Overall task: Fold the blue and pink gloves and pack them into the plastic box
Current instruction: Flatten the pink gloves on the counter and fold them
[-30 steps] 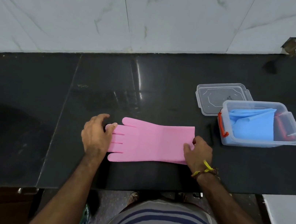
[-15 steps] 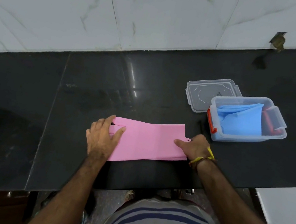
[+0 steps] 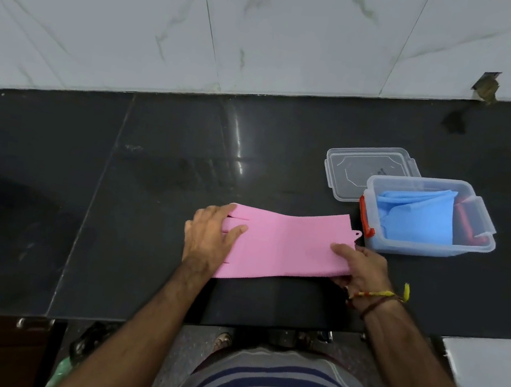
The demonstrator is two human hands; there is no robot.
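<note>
- While the pink glove (image 3: 286,246) lies flat on the glossy black stone tabletop (image 3: 154,198), both hands press it: left hand (image 3: 209,241) palm-down over the finger end, fingers spread flat; right hand (image 3: 361,265) on the cuff end, fingers flat w/ thumb on top, not pinching.
- Glove is smooth, matte, rubbery; small hang tab at cuff corner.
- Clear plastic box (image 3: 471,248) w/ red latch sits just right of the glove; folded blue glove (image 3: 419,218) inside. Clear lid (image 3: 346,173) lies behind, touching the box.
- Glove fingertips hidden under left hand; red item in the box hard to make out.
- Vs 0.5 s ago: little change, hands in same spots.
</note>
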